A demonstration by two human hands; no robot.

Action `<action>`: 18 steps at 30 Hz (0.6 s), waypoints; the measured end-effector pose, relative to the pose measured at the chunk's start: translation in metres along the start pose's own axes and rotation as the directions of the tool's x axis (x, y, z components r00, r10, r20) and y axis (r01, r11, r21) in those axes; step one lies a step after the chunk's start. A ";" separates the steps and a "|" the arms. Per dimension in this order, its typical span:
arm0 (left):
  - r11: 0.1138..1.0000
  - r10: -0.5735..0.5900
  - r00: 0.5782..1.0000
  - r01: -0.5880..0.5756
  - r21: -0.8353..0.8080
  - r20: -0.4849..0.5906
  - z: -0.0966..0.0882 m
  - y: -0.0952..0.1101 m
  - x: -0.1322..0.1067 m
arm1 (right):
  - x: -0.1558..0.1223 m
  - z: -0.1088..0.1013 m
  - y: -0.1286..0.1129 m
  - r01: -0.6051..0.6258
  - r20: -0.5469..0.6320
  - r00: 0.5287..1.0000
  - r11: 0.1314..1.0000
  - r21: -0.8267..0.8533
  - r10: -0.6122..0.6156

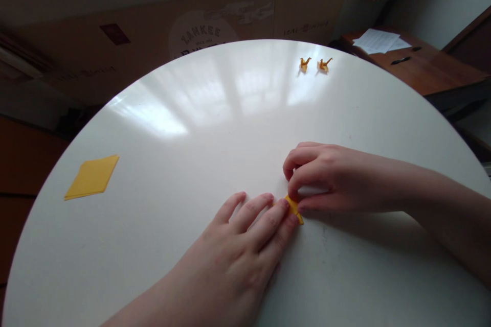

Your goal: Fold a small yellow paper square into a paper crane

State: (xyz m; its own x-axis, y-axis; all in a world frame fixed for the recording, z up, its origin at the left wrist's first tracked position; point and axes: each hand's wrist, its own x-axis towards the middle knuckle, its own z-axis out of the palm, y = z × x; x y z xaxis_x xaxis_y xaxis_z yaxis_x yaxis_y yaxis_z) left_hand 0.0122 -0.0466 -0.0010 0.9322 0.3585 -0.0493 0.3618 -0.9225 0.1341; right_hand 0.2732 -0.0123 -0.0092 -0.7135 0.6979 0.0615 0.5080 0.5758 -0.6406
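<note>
A small folded piece of orange paper lies on the round white table, mostly hidden by my fingers. My left hand lies flat, its fingers stretched out, with the fingertips pressing on the paper's left edge. My right hand is curled, fingers bent and pinching the paper from the right. Two finished orange paper cranes stand side by side at the far edge of the table.
A stack of yellow square paper sheets lies near the table's left edge. Beyond the table at the right stands a brown wooden desk with white papers and a dark pen. A cardboard panel leans behind.
</note>
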 end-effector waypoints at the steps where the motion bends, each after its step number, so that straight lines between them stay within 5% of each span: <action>1: 1.000 -0.001 1.000 0.001 -0.003 -0.003 0.000 0.001 0.000 | 0.000 0.000 0.000 0.000 -0.004 1.000 1.000 0.003 0.000; 10: 1.000 -0.024 0.998 0.024 -0.011 -0.063 0.010 0.001 0.001 | 0.000 0.005 -0.002 -0.040 -0.042 0.998 0.999 -0.021 0.039; 18: 1.000 -0.019 0.996 0.017 -0.026 -0.083 0.015 -0.002 -0.001 | -0.006 0.012 0.000 -0.208 -0.094 0.974 0.978 0.002 0.207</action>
State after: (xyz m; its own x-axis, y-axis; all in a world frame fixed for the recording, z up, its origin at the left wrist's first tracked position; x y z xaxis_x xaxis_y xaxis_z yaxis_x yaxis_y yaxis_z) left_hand 0.0105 -0.0476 -0.0164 0.9217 0.3868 0.0302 0.3776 -0.9122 0.1590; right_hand 0.2717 -0.0219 -0.0183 -0.5441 0.8390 -0.0010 0.6444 0.4171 -0.6410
